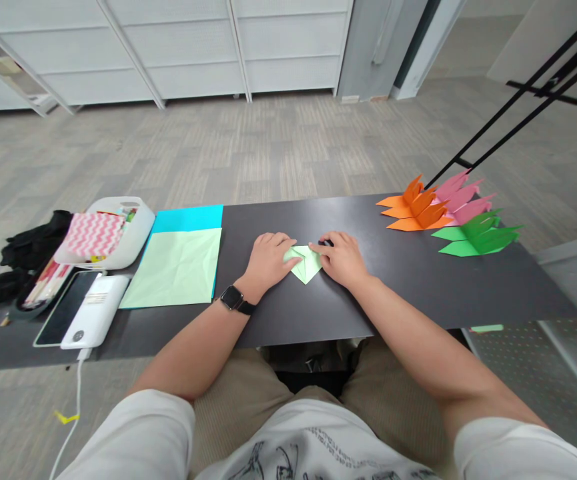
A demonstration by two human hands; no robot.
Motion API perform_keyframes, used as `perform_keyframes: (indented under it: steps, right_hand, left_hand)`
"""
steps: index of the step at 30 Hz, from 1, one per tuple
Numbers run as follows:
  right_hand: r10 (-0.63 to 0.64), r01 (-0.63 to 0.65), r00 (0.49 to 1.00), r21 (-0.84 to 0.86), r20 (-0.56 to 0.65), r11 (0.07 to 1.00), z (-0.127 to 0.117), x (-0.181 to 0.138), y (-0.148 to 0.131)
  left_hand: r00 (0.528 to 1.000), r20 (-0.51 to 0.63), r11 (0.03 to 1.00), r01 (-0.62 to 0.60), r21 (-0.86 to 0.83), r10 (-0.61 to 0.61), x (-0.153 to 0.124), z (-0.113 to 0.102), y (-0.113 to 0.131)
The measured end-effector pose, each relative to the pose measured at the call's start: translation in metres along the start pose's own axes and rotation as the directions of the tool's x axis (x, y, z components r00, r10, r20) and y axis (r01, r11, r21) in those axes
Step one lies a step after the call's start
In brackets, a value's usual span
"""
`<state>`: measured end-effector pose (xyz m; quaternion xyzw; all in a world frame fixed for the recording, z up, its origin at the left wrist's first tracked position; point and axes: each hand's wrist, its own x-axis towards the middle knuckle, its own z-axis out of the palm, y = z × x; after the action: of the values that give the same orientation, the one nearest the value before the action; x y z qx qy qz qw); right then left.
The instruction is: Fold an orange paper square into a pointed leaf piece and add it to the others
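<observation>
A small piece of pale green paper, folded into a shape with a point toward me, lies flat on the dark table between my hands. My left hand, with a black watch on the wrist, holds the paper's left side between thumb and fingers. At the right corner, my right hand pins the paper with its fingers bent. A small black object shows by the right fingers; its kind is not clear. The fingers partly cover the upper corners of the paper.
Pale green sheets lie over blue ones at left. Beyond are a white basket, a phone and a corded white power bank. Orange, pink and green folded paper pieces stand at right.
</observation>
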<state>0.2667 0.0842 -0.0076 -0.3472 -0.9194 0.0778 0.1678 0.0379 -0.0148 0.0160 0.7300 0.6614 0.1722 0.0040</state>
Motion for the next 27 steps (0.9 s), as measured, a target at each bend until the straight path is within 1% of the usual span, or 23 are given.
perform_keyframes:
  steps: [5,11,15,18,21,27]
  right_hand:
    - [0.016,-0.015,1.0,0.052,-0.015,0.999,-0.001,0.002,0.001]
    - [0.065,-0.061,0.997,0.11,-0.029,0.992,-0.002,0.005,0.001]
    - [0.081,-0.073,0.996,0.149,-0.048,0.986,-0.003,0.006,0.0]
    - [0.062,-0.054,0.997,0.166,-0.044,0.985,-0.005,0.006,0.001]
    - [0.028,-0.021,0.999,0.167,-0.04,0.986,-0.005,0.004,0.002]
    - [0.014,-0.014,1.0,0.163,0.0,0.987,-0.009,0.002,0.001]
  left_hand:
    - [0.999,0.03,1.0,0.015,-0.019,-0.015,0.006,0.005,-0.003]
    - [0.999,0.044,0.999,0.031,-0.015,-0.03,0.005,0.001,0.0]
    - [0.999,0.052,1.0,-0.015,-0.011,0.015,0.008,0.0,0.003]
    - [0.997,0.065,0.999,-0.034,0.003,0.034,0.011,0.0,0.006]
    - [0.997,0.071,1.0,-0.012,0.002,0.012,0.014,0.002,0.007]
    - [0.993,0.064,0.992,0.1,-0.07,-0.096,0.015,0.006,0.004]
